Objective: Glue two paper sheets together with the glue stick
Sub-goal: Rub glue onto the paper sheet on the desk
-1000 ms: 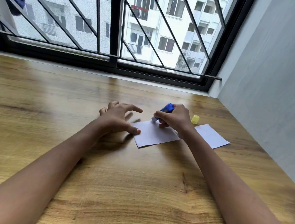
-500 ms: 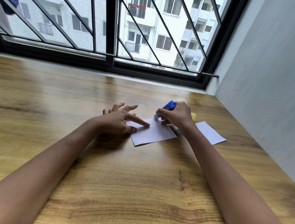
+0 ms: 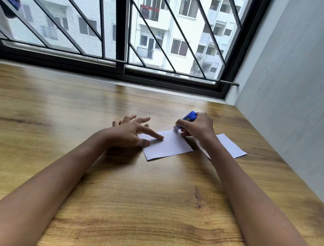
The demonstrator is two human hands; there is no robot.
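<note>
A white paper sheet (image 3: 168, 146) lies flat on the wooden table (image 3: 135, 196). My left hand (image 3: 128, 133) rests on its left end, fingers spread, index finger and thumb pressing the paper down. My right hand (image 3: 198, 127) is closed around a blue glue stick (image 3: 188, 117), tilted with its white tip touching the sheet's far right corner. A second white sheet (image 3: 230, 145) lies to the right, partly hidden under my right wrist. The yellow cap is almost fully hidden behind my right hand.
A grey wall (image 3: 288, 91) runs along the table's right edge. A black-framed barred window (image 3: 122, 37) stands at the table's far side. Bare wood stretches to the left and toward me.
My left index finger has slid further onto the sheet. My right hand with the glue stick has stayed at the far right corner, shifting slightly. The yellow cap went out of sight behind my right hand.
</note>
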